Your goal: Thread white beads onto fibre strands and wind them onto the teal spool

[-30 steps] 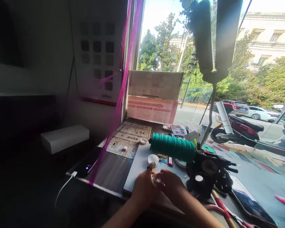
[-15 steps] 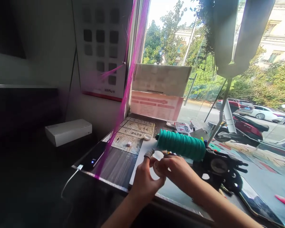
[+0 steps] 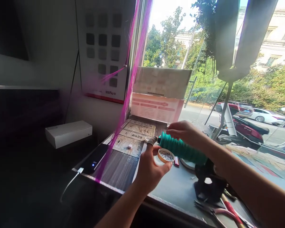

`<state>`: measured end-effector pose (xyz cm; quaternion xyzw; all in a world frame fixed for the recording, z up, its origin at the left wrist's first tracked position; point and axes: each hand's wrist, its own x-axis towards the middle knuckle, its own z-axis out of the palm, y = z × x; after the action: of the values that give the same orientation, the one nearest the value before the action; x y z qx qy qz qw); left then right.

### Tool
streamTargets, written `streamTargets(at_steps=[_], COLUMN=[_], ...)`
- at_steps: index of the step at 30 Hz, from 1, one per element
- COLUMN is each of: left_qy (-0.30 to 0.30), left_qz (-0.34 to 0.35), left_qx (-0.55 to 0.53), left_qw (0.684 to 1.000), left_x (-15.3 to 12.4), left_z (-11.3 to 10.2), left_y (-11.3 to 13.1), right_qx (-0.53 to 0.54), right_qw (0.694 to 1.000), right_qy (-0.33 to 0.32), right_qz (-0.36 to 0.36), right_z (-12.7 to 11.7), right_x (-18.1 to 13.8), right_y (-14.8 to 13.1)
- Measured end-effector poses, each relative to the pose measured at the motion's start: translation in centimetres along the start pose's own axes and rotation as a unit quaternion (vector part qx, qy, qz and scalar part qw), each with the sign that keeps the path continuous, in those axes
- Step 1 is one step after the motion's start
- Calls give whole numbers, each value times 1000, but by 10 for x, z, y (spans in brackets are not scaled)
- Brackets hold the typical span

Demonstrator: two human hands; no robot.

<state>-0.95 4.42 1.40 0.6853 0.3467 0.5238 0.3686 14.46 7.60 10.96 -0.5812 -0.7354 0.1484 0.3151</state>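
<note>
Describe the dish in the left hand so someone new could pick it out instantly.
Start at the bulky, ribbed green roll. Just below its left end in the picture, the left hand holds a small round dish. Its tan wall and filling of tiny pale beads set it apart.

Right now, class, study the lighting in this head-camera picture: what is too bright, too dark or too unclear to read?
In the head view, the sky washes out to white; in the head view, the far left sinks into near-black shadow; also in the head view, print on the pink sheet is unreadable and the pale specks in the round dish lack fine detail.
</note>
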Motion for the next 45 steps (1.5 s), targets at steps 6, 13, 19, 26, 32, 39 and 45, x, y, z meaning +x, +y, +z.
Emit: streamTargets(at_steps=[6, 13, 19, 26, 32, 39, 45], left_qy=[-5, -7, -10, -10, -6, 1, -2], left_qz=[0, 9, 9, 9, 8, 10, 10], left_qx=[-3, -20, -30, -23, -26, -20, -29], left_qw=[1000, 1000, 999, 1000, 1000, 1000, 1000], left_x=[4, 4, 5, 5, 4, 3, 3], left_z=[1, -1, -1, -1, -1, -2, -1], left_y=[-3, -3, 0, -2, -2, 0, -2], right_qx=[-41, -101, -133, -200, -192, -150, -32], right_qw=[993, 991, 988, 978, 980, 987, 995], right_qy=[-101, -86, -71, -54, -57, -50, -74], right_qz=[40, 35, 28, 23, 18, 39, 65], right_z=[4, 6, 7, 8, 9, 11, -6], right_x=[22, 21, 21, 16, 17, 19, 16], right_y=[5, -1, -2, -13, -13, -10, -8])
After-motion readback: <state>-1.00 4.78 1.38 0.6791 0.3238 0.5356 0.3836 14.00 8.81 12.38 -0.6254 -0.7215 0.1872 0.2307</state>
